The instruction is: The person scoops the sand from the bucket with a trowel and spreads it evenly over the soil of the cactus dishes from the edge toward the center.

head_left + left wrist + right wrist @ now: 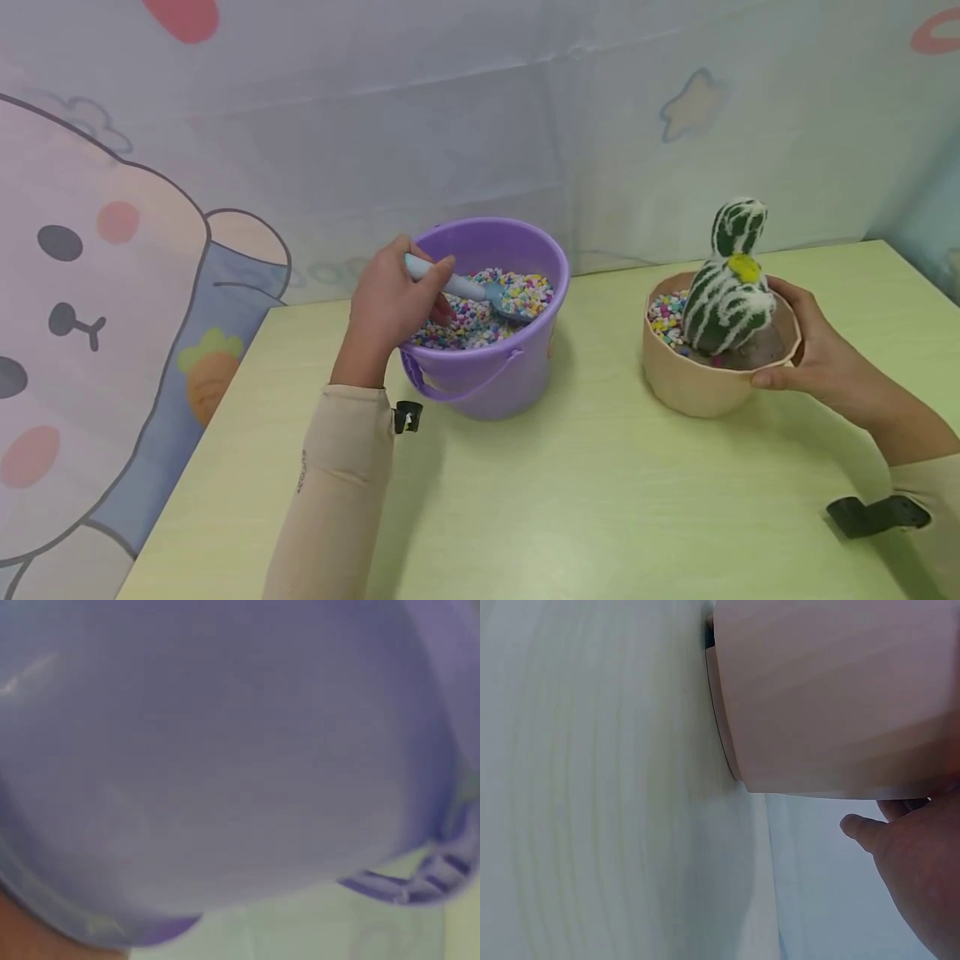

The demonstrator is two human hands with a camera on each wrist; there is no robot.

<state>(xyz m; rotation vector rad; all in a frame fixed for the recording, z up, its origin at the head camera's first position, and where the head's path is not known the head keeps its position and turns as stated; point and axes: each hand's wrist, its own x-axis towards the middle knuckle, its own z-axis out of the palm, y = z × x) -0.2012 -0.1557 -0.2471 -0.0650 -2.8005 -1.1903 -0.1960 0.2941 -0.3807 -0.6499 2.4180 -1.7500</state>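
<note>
My left hand [397,292] grips the pale blue handle of a toy shovel [467,286] over a purple bucket [487,392]. Many small multicoloured pebbles [468,325] fill part of the bucket, and the shovel's blue scoop carries some near the right inner wall. Only the bucket's outer side and part of its handle fill the left wrist view. On the right, my right hand [825,358] holds the rim of a tan faceted pot [697,392], thumb in front. A green and white cactus [723,312] with a yellow flower stands in it, with coloured pebbles along the pot's left side and bare brownish fill at right.
Bucket and pot stand apart on a light yellow-green table [570,508]. Behind them hangs a printed cloth [450,142] with a cartoon animal at left. The table's right edge [922,271] runs beyond the pot.
</note>
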